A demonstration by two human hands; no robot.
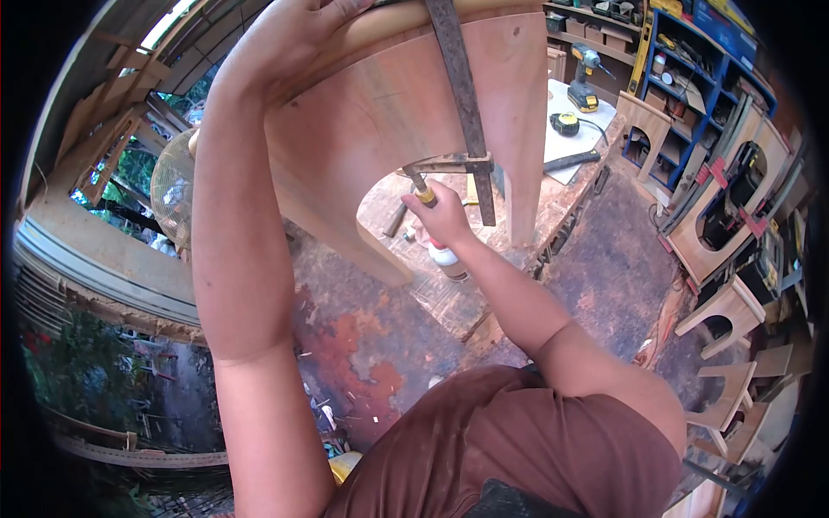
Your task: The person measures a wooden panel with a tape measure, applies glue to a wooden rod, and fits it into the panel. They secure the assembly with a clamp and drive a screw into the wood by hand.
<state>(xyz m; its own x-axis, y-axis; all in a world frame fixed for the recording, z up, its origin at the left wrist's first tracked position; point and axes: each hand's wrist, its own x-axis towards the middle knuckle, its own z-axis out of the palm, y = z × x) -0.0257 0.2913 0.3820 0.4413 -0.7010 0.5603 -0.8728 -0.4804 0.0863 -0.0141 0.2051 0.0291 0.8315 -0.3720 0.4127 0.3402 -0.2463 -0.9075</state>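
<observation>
A wooden panel with an arched cut-out stands on a workbench. A rusty metal bar clamp runs down its face. My right hand is wrapped round the clamp's yellow handle, beside the arch. At the top of the frame my left hand rests on the rounded top rail; its fingers are partly cut off by the frame edge. Just below my right hand stands a white bottle with a red cap.
A cordless drill, a tape measure and a black-handled tool lie at the back right. Beyond is a blue shelf. Arched wooden parts stand at the right. A fan is at the left.
</observation>
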